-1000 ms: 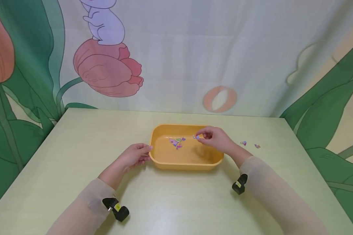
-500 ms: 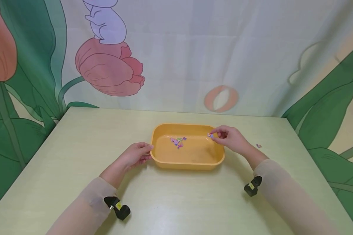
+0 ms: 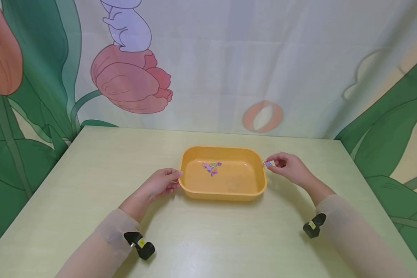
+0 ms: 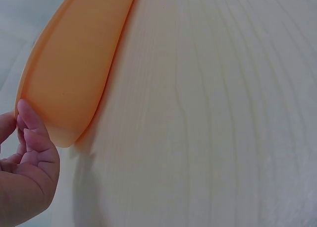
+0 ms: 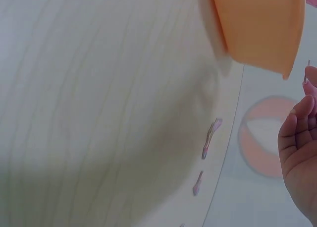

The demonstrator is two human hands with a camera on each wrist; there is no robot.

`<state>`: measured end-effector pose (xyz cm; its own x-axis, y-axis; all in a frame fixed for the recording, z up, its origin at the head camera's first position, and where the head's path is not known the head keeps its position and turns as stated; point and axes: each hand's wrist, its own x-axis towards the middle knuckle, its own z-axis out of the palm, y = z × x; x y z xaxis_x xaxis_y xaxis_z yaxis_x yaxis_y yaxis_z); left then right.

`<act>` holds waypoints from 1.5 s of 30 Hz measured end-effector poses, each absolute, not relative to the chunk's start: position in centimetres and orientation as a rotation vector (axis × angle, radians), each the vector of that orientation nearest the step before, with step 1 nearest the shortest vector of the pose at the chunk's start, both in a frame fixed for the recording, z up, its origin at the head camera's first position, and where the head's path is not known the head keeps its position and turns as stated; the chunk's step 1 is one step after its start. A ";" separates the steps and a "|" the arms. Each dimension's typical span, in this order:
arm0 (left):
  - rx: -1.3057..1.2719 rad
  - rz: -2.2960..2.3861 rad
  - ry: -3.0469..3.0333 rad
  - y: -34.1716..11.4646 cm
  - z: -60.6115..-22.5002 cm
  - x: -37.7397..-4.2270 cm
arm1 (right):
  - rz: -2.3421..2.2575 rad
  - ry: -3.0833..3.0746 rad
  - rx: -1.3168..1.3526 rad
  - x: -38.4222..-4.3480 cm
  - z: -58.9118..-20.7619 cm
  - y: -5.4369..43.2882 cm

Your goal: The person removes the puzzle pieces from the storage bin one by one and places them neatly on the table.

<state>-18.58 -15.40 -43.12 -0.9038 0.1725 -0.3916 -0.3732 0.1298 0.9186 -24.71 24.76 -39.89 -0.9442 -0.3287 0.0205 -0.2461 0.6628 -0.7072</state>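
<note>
A yellow-orange rectangular tray (image 3: pixel 222 196) sits on the table. At its left end my left hand (image 3: pixel 162 182) pinches the rim between thumb and fingers, as the left wrist view also shows. Several small colourful flat cut-out pieces (image 3: pixel 211 167) lie grouped in the left half of the tray. Just outside the tray's right rim, my right hand (image 3: pixel 292 168) pinches another small colourful flat piece (image 3: pixel 266 163) between thumb and fingertips, above the table. What is printed on the pieces is too small to tell.
In the right wrist view, a small flat piece (image 5: pixel 211 138) and a second one (image 5: pixel 198 184) lie on the table right of the tray; my right hand and forearm hide them in the head view. A printed curtain (image 3: pixel 208 69) hangs behind the table's far edge.
My right hand has moved right, from above the tray's inside to past its right rim, with the small piece still in its fingers. The left hand keeps its grip on the rim.
</note>
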 end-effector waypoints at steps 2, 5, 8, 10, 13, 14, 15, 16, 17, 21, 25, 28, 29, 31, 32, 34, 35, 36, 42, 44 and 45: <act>-0.195 1.822 2.011 -15.3 -43.1 -18.6 | -1.111 2.782 -0.457 -24.7 -40.0 25.3; -0.202 1.817 2.015 -15.3 -43.1 -18.6 | -1.101 2.789 -0.424 -24.5 -40.1 26.1; -0.210 1.815 2.015 -15.3 -43.1 -18.7 | -1.094 2.793 -0.388 -24.4 -40.2 27.0; -0.212 1.821 2.009 -15.3 -43.1 -18.6 | -1.079 2.796 -0.359 -24.4 -40.4 27.5; -0.208 1.832 1.998 -15.4 -43.1 -18.6 | -1.052 2.804 -0.321 -24.4 -40.7 28.2; -0.210 1.835 1.997 -15.4 -43.2 -18.6 | -1.045 2.804 -0.311 -24.3 -40.7 28.5; -0.207 1.834 1.997 -15.5 -43.2 -18.6 | -1.037 2.805 -0.297 -24.3 -40.8 28.7; -0.203 1.834 1.997 -15.5 -43.2 -18.6 | -1.029 2.806 -0.287 -24.3 -40.8 29.0; -0.203 1.833 1.999 -15.5 -43.2 -18.6 | -1.020 2.812 -0.278 -24.2 -40.7 29.2; -0.202 1.836 1.993 -15.5 -43.2 -18.6 | -0.967 2.848 -0.245 -24.1 -40.8 30.4; -0.199 1.843 1.987 -15.4 -43.2 -18.6 | -0.951 2.882 -0.216 -24.1 -41.0 31.7; -0.200 1.839 1.991 -15.4 -43.2 -18.6 | -0.949 2.888 -0.204 -24.1 -41.2 32.7; -0.202 1.839 1.993 -15.4 -43.2 -18.6 | -0.943 2.889 -0.195 -24.1 -41.3 33.0; -0.205 1.838 1.994 -15.5 -43.3 -18.6 | -0.927 2.890 -0.176 -24.2 -41.5 33.5; -0.203 1.835 1.995 -15.5 -43.3 -18.6 | -0.921 2.890 -0.162 -24.2 -41.6 33.8; -0.203 1.836 1.993 -15.5 -43.3 -18.6 | -0.908 2.888 -0.130 -24.2 -41.8 34.2; -0.208 1.838 1.991 -15.5 -43.3 -18.6 | -0.903 2.889 -0.117 -24.3 -41.8 34.4; -0.213 1.839 1.988 -15.5 -43.3 -18.6 | -0.898 2.891 -0.108 -24.3 -41.9 34.6; -0.200 1.841 1.993 -15.4 -43.2 -18.6 | -0.872 2.924 -0.078 -24.5 -42.3 35.7; -0.196 1.840 1.995 -15.4 -43.2 -18.6 | -0.863 2.940 -0.071 -24.6 -42.5 36.1; -0.199 1.840 1.996 -15.4 -43.3 -18.6 | -0.862 2.944 -0.068 -24.6 -42.6 36.3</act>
